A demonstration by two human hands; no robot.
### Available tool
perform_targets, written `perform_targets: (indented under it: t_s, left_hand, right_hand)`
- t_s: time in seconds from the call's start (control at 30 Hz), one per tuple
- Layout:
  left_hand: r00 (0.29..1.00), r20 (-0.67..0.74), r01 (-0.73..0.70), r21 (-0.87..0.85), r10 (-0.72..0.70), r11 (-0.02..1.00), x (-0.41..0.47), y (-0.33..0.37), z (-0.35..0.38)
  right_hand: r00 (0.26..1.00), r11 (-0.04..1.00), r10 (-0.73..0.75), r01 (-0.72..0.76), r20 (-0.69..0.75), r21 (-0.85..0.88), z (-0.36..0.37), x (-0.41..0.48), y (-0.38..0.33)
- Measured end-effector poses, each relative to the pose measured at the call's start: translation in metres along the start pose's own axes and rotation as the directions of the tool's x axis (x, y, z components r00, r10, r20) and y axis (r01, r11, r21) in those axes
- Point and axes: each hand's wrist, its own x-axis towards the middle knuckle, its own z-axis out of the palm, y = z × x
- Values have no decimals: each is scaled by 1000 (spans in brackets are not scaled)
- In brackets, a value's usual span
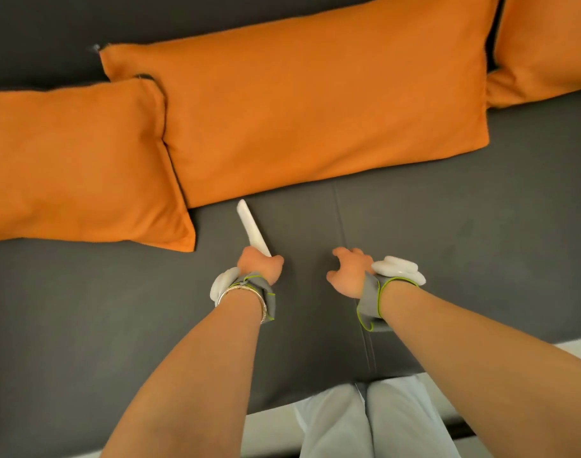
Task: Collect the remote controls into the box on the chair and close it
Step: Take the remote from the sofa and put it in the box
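Observation:
A slim white remote control (251, 226) points away from me over the dark grey sofa seat (448, 259), its far end close to the big orange cushion. My left hand (259, 267) is shut on the remote's near end. My right hand (348, 271) hovers a little to the right over the seat, fingers curled and apart, with nothing in it. Both wrists wear grey straps with white pods. No box or chair is in view.
Three orange cushions lean along the sofa back: one at the left (77, 160), a large one in the middle (315, 107), one at the far right (547, 44). The sofa's front edge runs just ahead of my legs (375, 424).

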Motion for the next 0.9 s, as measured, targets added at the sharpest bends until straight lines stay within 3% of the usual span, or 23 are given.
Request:
perform_targets:
  t_s: [0.1, 0.3, 0.47, 0.73, 0.9]
  left_hand:
    - [990, 137, 7, -168, 16, 986, -30, 14, -2]
    - [934, 318, -129, -127, 164, 983, -145, 46, -5]
    - [867, 441, -246, -25, 232, 969, -214, 68, 17]
    - [756, 530, -529, 149, 384, 835, -340, 140, 131]
    - [654, 622, -661, 193, 430, 726, -439, 174, 251]
  right_hand:
    - [1000, 994, 4, -4, 4, 111, -9, -21, 5]
    - [985, 934, 109, -57, -131, 352, -48, -122, 52]
    - [966, 890, 213, -129, -150, 437, -64, -179, 108]
    - [886, 719, 396, -135, -242, 682, -92, -251, 257]
    - [820, 609, 527, -182, -223, 772, -88, -297, 399]
